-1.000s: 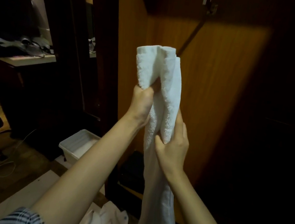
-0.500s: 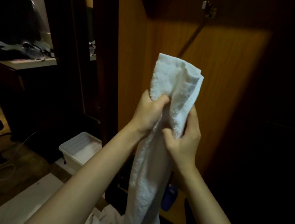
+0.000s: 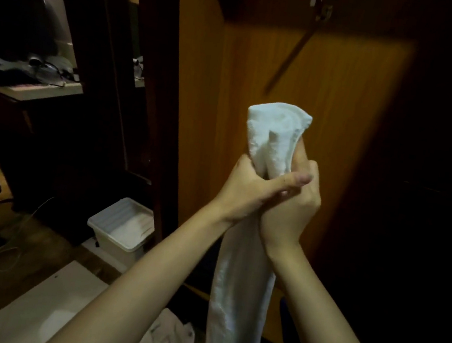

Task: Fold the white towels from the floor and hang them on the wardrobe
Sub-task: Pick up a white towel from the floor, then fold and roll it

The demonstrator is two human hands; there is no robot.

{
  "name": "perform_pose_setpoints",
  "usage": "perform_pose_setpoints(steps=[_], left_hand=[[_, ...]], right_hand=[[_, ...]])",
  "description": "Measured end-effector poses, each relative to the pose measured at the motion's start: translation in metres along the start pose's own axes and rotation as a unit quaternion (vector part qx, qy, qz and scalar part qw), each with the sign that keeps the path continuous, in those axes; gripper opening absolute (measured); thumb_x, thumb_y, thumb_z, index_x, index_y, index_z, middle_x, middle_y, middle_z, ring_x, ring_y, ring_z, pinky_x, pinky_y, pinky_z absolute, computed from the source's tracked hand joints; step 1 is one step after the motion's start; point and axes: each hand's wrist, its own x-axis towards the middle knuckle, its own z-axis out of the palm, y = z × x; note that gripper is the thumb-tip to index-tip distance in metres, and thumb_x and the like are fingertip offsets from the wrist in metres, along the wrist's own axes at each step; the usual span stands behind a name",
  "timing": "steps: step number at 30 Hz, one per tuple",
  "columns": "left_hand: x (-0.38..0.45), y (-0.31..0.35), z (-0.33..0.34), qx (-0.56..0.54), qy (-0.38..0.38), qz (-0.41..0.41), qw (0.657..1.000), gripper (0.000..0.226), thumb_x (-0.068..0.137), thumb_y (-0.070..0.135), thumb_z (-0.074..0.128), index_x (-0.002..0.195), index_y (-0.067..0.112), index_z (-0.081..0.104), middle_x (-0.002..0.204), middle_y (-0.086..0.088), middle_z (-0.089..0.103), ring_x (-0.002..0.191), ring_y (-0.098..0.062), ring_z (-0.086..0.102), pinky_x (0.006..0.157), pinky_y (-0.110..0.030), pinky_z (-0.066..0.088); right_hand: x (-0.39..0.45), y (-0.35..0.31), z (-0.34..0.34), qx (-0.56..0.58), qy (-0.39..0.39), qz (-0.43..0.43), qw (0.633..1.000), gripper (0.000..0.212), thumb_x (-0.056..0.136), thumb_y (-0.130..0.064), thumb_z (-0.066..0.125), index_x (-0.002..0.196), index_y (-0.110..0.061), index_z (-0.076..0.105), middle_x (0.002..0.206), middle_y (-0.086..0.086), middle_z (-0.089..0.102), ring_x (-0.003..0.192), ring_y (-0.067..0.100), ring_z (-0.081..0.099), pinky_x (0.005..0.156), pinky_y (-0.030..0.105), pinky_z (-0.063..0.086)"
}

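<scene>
A white towel (image 3: 274,137) is held upright in front of the open wooden wardrobe (image 3: 326,127). Its folded top sticks up above my fists and its long tail hangs down between my forearms. My left hand (image 3: 248,187) is closed around the towel, thumb stretched across to the right. My right hand (image 3: 294,207) grips the same towel just behind and below, pressed against the left hand. More white towels (image 3: 169,340) lie crumpled on the floor at the bottom. A dark rod (image 3: 297,47) slants down from a metal fitting inside the wardrobe.
A white plastic bin (image 3: 121,226) stands on the floor left of the wardrobe. A desk (image 3: 44,89) with cables and dark items is at the far left, with a chair base below it. A pale board (image 3: 34,307) lies on the wooden floor.
Both hands have come together and lowered, bunching the towel tighter. The towel's top has shifted right and down, and my right hand has moved in against the left.
</scene>
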Motion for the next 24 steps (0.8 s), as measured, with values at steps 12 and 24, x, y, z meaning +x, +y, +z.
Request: perform_pose_setpoints(steps=[12, 24], left_hand=[[0.008, 0.013, -0.005, -0.082, 0.139, -0.122, 0.979, 0.012, 0.093, 0.023, 0.057, 0.093, 0.012, 0.063, 0.081, -0.003, 0.067, 0.076, -0.016, 0.066, 0.078, -0.041, 0.055], [0.029, 0.044, 0.001, -0.062, 0.201, -0.075, 0.975, 0.026, 0.095, 0.023, 0.056, 0.105, 0.001, 0.062, 0.083, -0.005, 0.065, 0.079, -0.017, 0.064, 0.072, -0.030, 0.053]], right_hand=[[-0.039, 0.011, -0.007, 0.053, -0.091, 0.086, 0.991, 0.070, 0.070, -0.011, 0.067, 0.136, -0.002, 0.044, 0.114, 0.001, 0.044, 0.100, -0.017, 0.044, 0.080, 0.000, 0.037], [-0.052, 0.008, 0.002, 0.135, -0.184, 0.155, 0.961, 0.062, 0.087, -0.022, 0.051, 0.144, -0.017, 0.029, 0.134, 0.007, 0.053, 0.118, 0.018, 0.055, 0.096, 0.029, 0.046]])
